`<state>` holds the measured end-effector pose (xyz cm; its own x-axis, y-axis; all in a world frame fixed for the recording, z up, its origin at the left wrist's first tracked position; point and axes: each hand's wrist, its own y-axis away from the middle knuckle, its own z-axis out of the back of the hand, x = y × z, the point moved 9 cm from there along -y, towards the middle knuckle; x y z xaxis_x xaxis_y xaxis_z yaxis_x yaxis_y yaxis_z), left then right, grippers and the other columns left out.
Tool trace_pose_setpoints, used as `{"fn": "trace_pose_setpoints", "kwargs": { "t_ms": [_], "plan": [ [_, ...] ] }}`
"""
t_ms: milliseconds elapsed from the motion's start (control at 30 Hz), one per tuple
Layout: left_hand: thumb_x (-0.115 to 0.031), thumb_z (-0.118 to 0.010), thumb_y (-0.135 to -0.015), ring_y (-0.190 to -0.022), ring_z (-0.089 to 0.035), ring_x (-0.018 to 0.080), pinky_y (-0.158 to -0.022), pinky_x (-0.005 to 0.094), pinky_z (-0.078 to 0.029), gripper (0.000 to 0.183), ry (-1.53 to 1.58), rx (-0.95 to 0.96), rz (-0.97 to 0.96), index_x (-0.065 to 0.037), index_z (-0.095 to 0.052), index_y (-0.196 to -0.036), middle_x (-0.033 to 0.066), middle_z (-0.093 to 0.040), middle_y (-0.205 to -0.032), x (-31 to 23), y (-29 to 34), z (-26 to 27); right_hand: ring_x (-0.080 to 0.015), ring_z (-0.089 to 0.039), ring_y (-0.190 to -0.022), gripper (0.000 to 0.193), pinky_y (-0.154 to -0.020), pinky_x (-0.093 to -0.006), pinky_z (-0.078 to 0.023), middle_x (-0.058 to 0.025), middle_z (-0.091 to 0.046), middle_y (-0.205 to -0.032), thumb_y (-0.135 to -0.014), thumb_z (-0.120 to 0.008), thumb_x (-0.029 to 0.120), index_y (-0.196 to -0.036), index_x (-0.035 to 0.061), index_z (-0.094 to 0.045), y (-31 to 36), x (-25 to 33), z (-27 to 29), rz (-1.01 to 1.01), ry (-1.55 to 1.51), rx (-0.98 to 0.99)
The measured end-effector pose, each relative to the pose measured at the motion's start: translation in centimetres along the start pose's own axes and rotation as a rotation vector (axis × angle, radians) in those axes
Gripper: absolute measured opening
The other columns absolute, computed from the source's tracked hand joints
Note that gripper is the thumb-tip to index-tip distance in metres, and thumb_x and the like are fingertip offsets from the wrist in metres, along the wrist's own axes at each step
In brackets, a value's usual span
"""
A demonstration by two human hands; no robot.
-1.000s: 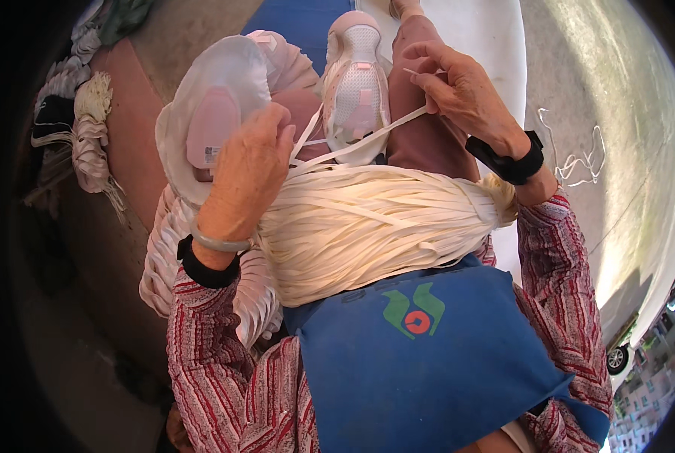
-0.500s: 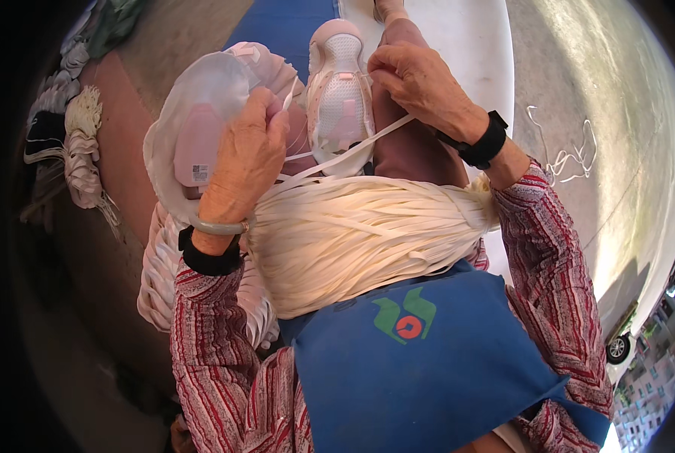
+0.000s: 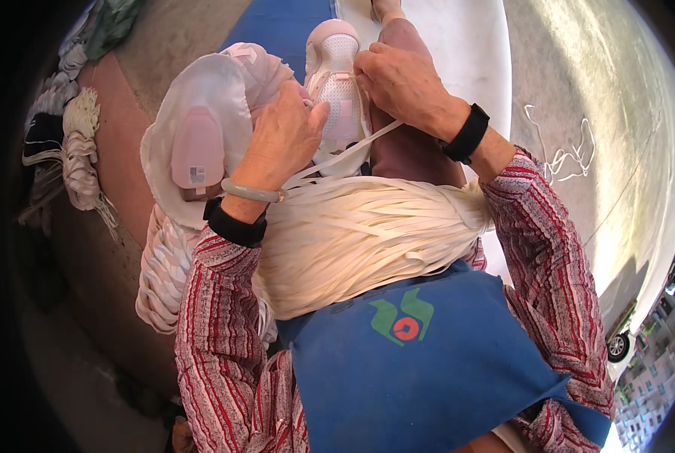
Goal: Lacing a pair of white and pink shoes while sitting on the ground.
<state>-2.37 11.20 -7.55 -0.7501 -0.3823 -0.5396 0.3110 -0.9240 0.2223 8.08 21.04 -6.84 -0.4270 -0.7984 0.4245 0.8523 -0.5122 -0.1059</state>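
A white and pink shoe upper (image 3: 339, 94) with a perforated mesh tongue stands between my legs. My left hand (image 3: 286, 136) is closed at its left edge, the fingertips turned away, so what they hold is hidden. At the opposite edge my right hand (image 3: 407, 84) pinches, its fingertips against the upper's side. A flat white shoelace (image 3: 367, 143) runs from under the right palm down across the upper's lower end. A thick bundle of cream shoelaces (image 3: 367, 234) lies across my lap, above a blue cloth (image 3: 428, 362).
Left of the upper lies a pale rounded shoe piece (image 3: 155, 151) with a pink insert, beside more pinkish uppers (image 3: 258, 68). Stacked white pieces (image 3: 160, 279) lie below it. Further left are tied bundles (image 3: 81, 151). A loose white lace (image 3: 571, 158) lies on the floor at right.
My left hand has moved right and slightly up, from over the pale piece to the upper's left edge; the lace end seen at its fingers is now hidden. My right hand shifted slightly left.
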Motion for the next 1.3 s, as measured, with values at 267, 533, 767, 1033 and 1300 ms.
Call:
{"fn": "trace_pose_setpoints", "kwargs": {
  "t_ms": [267,533,767,1033,1300],
  "plan": [
    [-0.024,-0.056,-0.085,-0.081,-0.064,0.0407,-0.072,0.0432,-0.049,0.03,0.068,0.049,0.004,0.005,-0.058,-0.095,0.0268,-0.063,-0.081,0.1,-0.7,-1.2,-0.0334,-0.06,-0.081,0.01,-0.075,-0.0402,-0.049,-0.0152,-0.062,-0.082,-0.086,-0.055,0.01,-0.085,0.0011,-0.06,-0.2,-0.2,-0.5,0.075,-0.103,0.008],
    [-0.012,-0.054,-0.082,-0.071,-0.062,0.0472,-0.07,0.0538,-0.05,0.02,-0.012,-0.064,-0.049,0.007,-0.054,-0.087,0.0297,-0.061,-0.072,-0.6,0.3,-1.2,-0.0338,-0.061,-0.083,0.011,-0.075,-0.0407,-0.048,-0.0149,-0.063,-0.085,-0.088,-0.055,0.012,-0.087,0.0022,-0.06,-0.6,0.4,-0.7,0.084,-0.182,0.086],
    [-0.014,-0.055,-0.086,-0.069,-0.061,0.0459,-0.065,0.0518,-0.048,0.02,0.019,-0.041,-0.016,0.005,-0.052,-0.092,0.0288,-0.06,-0.073,-0.7,0.9,-1.2,-0.0336,-0.062,-0.08,0.014,-0.072,-0.0393,-0.049,-0.0139,-0.065,-0.084,-0.088,-0.057,0.015,-0.09,0.0023,-0.062,-0.9,0.4,-0.8,0.111,-0.195,0.079],
    [-0.03,-0.058,-0.089,-0.056,-0.058,0.0234,-0.055,0.038,-0.044,0.031,0.164,0.14,0.14,0.001,-0.059,-0.086,0.0111,-0.06,-0.064,1.0,-0.5,-0.9,-0.0313,-0.061,-0.075,0.018,-0.071,-0.0367,-0.048,-0.0155,-0.064,-0.081,-0.089,-0.058,0.017,-0.093,0.0011,-0.064,-1.3,-0.4,-0.8,0.043,-0.393,0.19],
    [-0.024,-0.057,-0.085,-0.077,-0.062,0.0421,-0.072,0.0472,-0.048,0.029,0.08,0.107,0.097,0.005,-0.06,-0.084,0.0267,-0.063,-0.077,0.3,-0.7,-0.1,-0.0304,-0.06,-0.072,0.017,-0.067,-0.0365,-0.047,-0.0171,-0.062,-0.076,-0.089,-0.058,0.016,-0.089,-0.0011,-0.061,-1.7,-0.5,1.3,0.017,-0.461,0.118]
  ]
}}
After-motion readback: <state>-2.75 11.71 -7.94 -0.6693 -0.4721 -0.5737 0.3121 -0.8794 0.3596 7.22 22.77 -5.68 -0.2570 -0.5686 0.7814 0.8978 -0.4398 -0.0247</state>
